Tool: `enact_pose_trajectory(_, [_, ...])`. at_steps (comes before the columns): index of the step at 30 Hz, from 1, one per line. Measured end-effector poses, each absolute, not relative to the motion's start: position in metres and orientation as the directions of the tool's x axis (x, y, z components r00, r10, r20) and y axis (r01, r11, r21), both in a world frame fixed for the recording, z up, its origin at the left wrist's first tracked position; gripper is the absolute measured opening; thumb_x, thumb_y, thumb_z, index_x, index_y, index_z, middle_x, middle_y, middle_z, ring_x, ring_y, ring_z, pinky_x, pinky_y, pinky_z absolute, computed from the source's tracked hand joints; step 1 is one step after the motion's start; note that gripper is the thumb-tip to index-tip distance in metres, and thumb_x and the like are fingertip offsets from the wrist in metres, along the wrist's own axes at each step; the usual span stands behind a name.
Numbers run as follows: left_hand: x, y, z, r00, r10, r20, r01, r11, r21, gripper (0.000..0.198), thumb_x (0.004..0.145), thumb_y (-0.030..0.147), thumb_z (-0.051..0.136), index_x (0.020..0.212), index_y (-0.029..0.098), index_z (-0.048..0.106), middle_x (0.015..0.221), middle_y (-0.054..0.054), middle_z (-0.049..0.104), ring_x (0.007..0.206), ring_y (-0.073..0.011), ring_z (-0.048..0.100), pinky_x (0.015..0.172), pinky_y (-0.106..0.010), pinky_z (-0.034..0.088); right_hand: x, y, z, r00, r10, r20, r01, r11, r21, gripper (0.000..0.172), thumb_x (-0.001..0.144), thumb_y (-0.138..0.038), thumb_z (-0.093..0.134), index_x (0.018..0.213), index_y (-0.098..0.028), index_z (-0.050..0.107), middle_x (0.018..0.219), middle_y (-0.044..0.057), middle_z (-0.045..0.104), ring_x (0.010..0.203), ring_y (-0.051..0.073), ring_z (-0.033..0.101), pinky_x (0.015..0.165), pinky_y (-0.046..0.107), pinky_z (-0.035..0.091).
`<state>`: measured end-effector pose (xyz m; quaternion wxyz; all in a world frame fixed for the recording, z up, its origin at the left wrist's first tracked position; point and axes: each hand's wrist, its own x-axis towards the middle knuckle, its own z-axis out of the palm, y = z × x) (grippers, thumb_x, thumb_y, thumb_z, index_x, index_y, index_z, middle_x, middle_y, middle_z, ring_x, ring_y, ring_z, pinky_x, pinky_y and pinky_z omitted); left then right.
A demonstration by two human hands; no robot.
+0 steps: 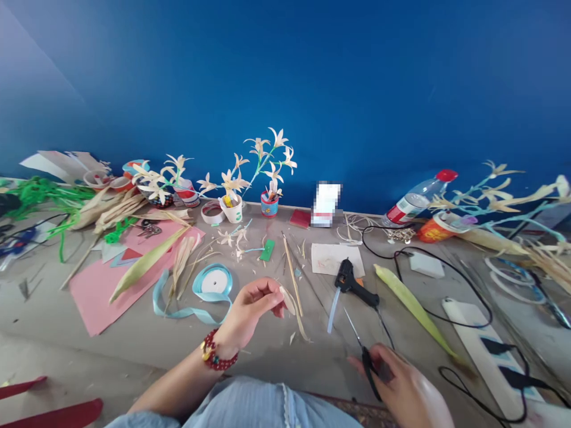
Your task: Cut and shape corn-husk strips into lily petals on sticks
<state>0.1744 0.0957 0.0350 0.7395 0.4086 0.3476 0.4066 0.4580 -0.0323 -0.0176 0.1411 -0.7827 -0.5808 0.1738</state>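
Pinching a pale strip (289, 302) in left hand (253, 309), black scissors (367, 364) in right hand (405, 383)

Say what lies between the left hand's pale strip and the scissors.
In the head view, a thin dark rod and a pale blue glue stick lie between the pale strip and the scissors.

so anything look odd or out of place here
Mildly: beside the left hand, the light-blue ribbon trails off its round, white-centred spool, its loose tail curling over the grey tabletop instead of lying wound.
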Motion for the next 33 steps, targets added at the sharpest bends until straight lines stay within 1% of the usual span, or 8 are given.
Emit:
enact_pose_trajectory(5, [0.179,0.093,0.029,0.431,0.886,-0.174,-0.331,0.334,0.882,0.021,0.084,0.03,0.071,0.075,0.014,0.061,0.071,-0.003,0.069,0.062,-0.0106,0.058,0.064,-0.023,0.045,0.461,-0.033,-0.024,0.299,0.949,-0.102,0.909,-0.315,-0.273,0.038,0.082,-0.06,0.053,0.069,-0.027,0.041,0.058,-0.002,0.059,0.052,0.023,0.062,0.05,0.029,0.037])
enact_pose_trajectory(8, [0.182,0.091,0.029,0.432,0.887,-0.163,-0.342,0.328,0.881,0.02,0.084,0.029,0.072,0.076,0.014,0.061,0.07,-0.002,0.067,0.062,-0.0108,0.058,0.064,-0.023,0.045,0.465,-0.026,-0.03,0.266,0.951,-0.155,0.904,-0.302,-0.302,0.032,0.078,-0.055,0.058,0.075,-0.027,0.041,0.058,-0.004,0.057,0.051,0.022,0.06,0.049,0.028,0.036])
enact_pose_trajectory(12, [0.184,0.089,0.029,0.43,0.893,-0.135,-0.382,0.316,0.869,0.021,0.082,0.029,0.073,0.074,0.014,0.06,0.071,-0.002,0.065,0.062,-0.0112,0.059,0.063,-0.024,0.046,0.481,-0.018,-0.03,0.14,0.963,-0.232,0.876,-0.23,-0.424,0.024,0.072,-0.045,0.064,0.079,-0.026,0.051,0.06,-0.005,0.06,0.053,0.019,0.062,0.05,0.024,0.037])
enact_pose_trajectory(17, [0.184,0.088,0.03,0.413,0.902,-0.129,-0.411,0.31,0.857,0.021,0.081,0.027,0.073,0.072,0.014,0.059,0.071,-0.001,0.063,0.062,-0.0109,0.058,0.063,-0.024,0.046,0.488,-0.017,-0.021,0.098,0.93,-0.355,0.909,-0.228,-0.348,0.019,0.074,-0.044,0.061,0.071,-0.025,0.055,0.059,-0.003,0.064,0.053,0.019,0.062,0.049,0.025,0.034])
enact_pose_trajectory(24, [0.185,0.09,0.032,0.417,0.898,-0.141,-0.416,0.327,0.848,0.022,0.081,0.026,0.073,0.071,0.014,0.058,0.071,-0.001,0.064,0.061,-0.0104,0.057,0.063,-0.023,0.046,0.483,-0.034,-0.037,0.127,0.952,-0.278,0.92,-0.218,-0.325,0.026,0.079,-0.044,0.055,0.063,-0.025,0.05,0.052,-0.003,0.06,0.05,0.019,0.059,0.05,0.026,0.035])
enact_pose_trajectory(28, [0.189,0.088,0.031,0.433,0.888,-0.152,-0.404,0.342,0.848,0.021,0.081,0.026,0.073,0.071,0.015,0.059,0.07,-0.001,0.064,0.061,-0.0105,0.058,0.063,-0.023,0.046,0.474,-0.029,-0.028,0.245,0.955,-0.165,0.91,-0.285,-0.302,0.03,0.081,-0.047,0.054,0.062,-0.026,0.045,0.047,-0.003,0.053,0.043,0.019,0.054,0.046,0.027,0.031])
enact_pose_trajectory(30, [0.192,0.086,0.031,0.445,0.881,-0.162,-0.401,0.358,0.843,0.021,0.081,0.027,0.074,0.071,0.015,0.06,0.07,-0.001,0.065,0.06,-0.0102,0.058,0.063,-0.024,0.046,0.46,-0.021,-0.014,0.273,0.956,-0.108,0.881,-0.293,-0.371,0.035,0.084,-0.053,0.054,0.064,-0.026,0.046,0.047,-0.004,0.052,0.04,0.018,0.051,0.043,0.027,0.032])
enact_pose_trajectory(33, [0.197,0.083,0.031,0.444,0.879,-0.172,-0.394,0.364,0.844,0.021,0.079,0.029,0.076,0.072,0.014,0.062,0.071,-0.001,0.064,0.059,-0.009,0.056,0.063,-0.023,0.045,0.428,-0.004,0.014,0.1,0.994,-0.03,0.707,-0.093,-0.701,0.026,0.089,-0.05,0.057,0.083,-0.025,0.056,0.065,-0.001,0.064,0.053,0.017,0.061,0.052,0.025,0.046])
